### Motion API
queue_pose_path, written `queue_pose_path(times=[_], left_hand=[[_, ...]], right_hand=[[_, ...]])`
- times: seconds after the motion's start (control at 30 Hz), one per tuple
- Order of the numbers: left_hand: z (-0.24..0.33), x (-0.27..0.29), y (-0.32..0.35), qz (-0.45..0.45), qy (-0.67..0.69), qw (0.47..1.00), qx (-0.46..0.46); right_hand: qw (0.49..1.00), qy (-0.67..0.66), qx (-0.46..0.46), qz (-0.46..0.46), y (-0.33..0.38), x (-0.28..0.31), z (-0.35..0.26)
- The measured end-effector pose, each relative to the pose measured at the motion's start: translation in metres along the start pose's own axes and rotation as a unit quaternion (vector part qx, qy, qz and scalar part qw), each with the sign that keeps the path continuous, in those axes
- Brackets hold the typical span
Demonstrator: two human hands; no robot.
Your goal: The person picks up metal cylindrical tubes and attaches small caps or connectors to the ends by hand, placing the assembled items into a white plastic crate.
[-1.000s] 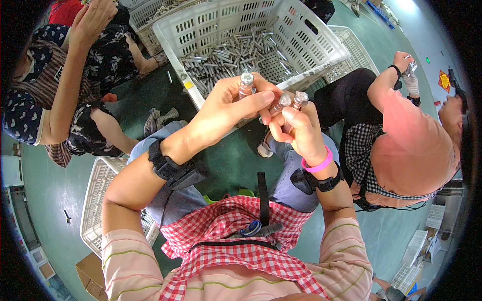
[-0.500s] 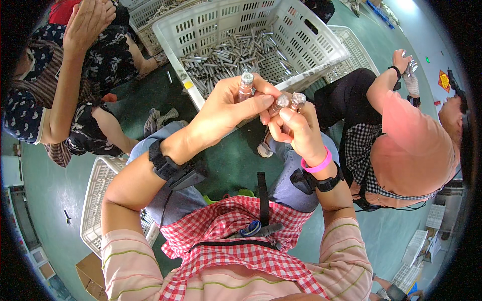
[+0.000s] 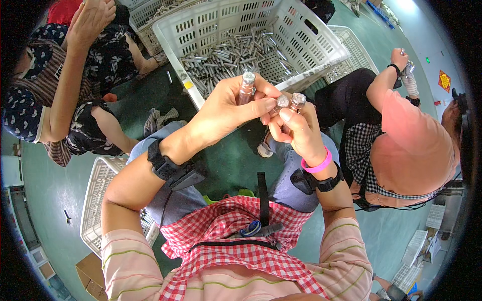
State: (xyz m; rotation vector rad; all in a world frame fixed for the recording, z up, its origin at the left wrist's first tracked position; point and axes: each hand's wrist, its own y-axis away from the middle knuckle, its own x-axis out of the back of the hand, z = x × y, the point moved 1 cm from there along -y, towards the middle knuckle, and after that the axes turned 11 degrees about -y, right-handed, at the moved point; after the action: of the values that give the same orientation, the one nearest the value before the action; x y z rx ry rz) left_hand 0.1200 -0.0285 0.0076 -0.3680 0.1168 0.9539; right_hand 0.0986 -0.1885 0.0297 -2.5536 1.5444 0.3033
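Hands meet above a white crate [image 3: 321,47]: left hand [image 3: 226,108] pinches one metal-capped tube [image 3: 245,89]; right hand [image 3: 298,131] pinches two capped tubes [image 3: 290,102].

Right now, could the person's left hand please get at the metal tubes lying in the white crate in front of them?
Probably yes, but not freely: the left hand hovers just above the open white crate of metal tubes, nothing between, yet its fingers already hold a tube.
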Motion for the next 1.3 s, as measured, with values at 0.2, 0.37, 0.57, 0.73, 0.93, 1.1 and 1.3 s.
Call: queue_pose_path(times=[0.2, 0.37, 0.57, 0.73, 0.93, 1.1, 1.3], left_hand=[[0.001, 0.000, 0.000, 0.003, -0.016, 1.000, 0.002], [0.003, -0.002, 0.001, 0.009, 0.005, 1.000, 0.005], [0.006, -0.004, 0.000, -0.005, 0.019, 1.000, -0.007], [0.005, 0.001, 0.001, -0.006, -0.052, 0.999, 0.003], [0.007, 0.001, -0.001, 0.015, -0.164, 0.986, -0.030], [0.005, 0.002, 0.000, 0.010, -0.185, 0.981, -0.055], [0.005, 0.002, 0.000, 0.001, -0.182, 0.981, -0.060]], right_hand=[[0.999, -0.037, -0.009, 0.006, 0.000, -0.001, 0.000], [0.999, -0.042, -0.014, -0.012, 0.000, 0.000, -0.002], [1.000, 0.005, -0.004, -0.025, 0.000, 0.003, -0.003], [1.000, 0.022, -0.002, -0.017, -0.001, 0.003, -0.004], [0.997, -0.065, 0.007, -0.037, -0.002, 0.008, -0.001], [0.998, -0.051, -0.004, -0.035, -0.003, 0.009, -0.002], [0.998, -0.051, -0.009, -0.022, -0.003, 0.006, -0.002]])
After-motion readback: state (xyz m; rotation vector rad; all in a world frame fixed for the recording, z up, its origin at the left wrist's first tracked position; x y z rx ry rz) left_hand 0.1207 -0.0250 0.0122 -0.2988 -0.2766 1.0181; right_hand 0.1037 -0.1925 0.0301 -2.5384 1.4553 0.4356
